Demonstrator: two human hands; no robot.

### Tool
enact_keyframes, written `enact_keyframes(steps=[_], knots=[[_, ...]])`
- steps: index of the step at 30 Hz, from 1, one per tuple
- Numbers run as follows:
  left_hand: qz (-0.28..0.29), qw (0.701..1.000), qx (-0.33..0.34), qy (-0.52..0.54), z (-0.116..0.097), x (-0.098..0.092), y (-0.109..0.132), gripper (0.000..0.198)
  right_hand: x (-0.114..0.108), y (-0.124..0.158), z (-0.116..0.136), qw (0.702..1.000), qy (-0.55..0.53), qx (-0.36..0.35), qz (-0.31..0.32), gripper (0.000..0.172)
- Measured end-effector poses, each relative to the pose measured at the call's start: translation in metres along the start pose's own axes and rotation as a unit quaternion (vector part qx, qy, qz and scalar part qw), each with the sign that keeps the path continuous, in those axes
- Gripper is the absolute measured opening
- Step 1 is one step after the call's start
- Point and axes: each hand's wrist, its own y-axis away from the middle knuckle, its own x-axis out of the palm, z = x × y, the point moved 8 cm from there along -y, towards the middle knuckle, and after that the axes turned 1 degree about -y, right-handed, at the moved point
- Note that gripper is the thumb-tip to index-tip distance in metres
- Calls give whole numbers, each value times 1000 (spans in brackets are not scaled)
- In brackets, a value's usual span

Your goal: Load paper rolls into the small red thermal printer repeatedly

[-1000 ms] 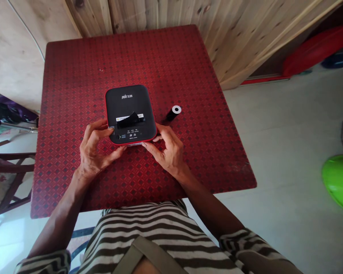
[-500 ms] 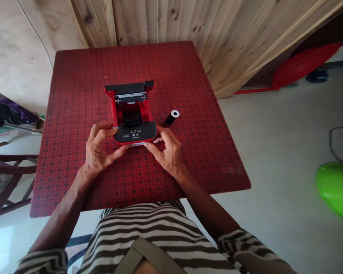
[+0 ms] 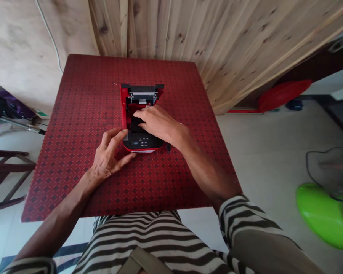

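Observation:
A small red and black printer [image 3: 147, 142] with its lid [image 3: 143, 89] raised stands on the table, its front panel toward me. My left hand [image 3: 107, 154] holds its front left corner, thumb along the front edge and fingers at the side. Over the printer's inner compartment, my right hand [image 3: 157, 121] reaches in from the right with thumb and forefinger apart. No object shows between those fingers, though the other fingertips are hidden. Of the black paper roll, only small bits show around my right forearm.
The printer rests on a table [image 3: 82, 182] with a red patterned cover. A wooden plank wall [image 3: 171, 30] stands behind it. To the left is a wooden chair [image 3: 8, 167]; a green object [image 3: 326, 217] and a red one [image 3: 284, 95] lie off to the right.
My right hand has let go of the printer's front right corner and moved up into its compartment. My left hand stays at the left corner. The view has shifted slightly.

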Motion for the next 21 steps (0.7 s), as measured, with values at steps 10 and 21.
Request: enact_keyframes(steps=[10,21], knots=[[11,1000,-3,2,-1,4,1,78,-10,0,12,994,37,7,99,23],[17,1000,-16,-5,4,6,4,78,-84,98,15,945,-159,30,-284,20]])
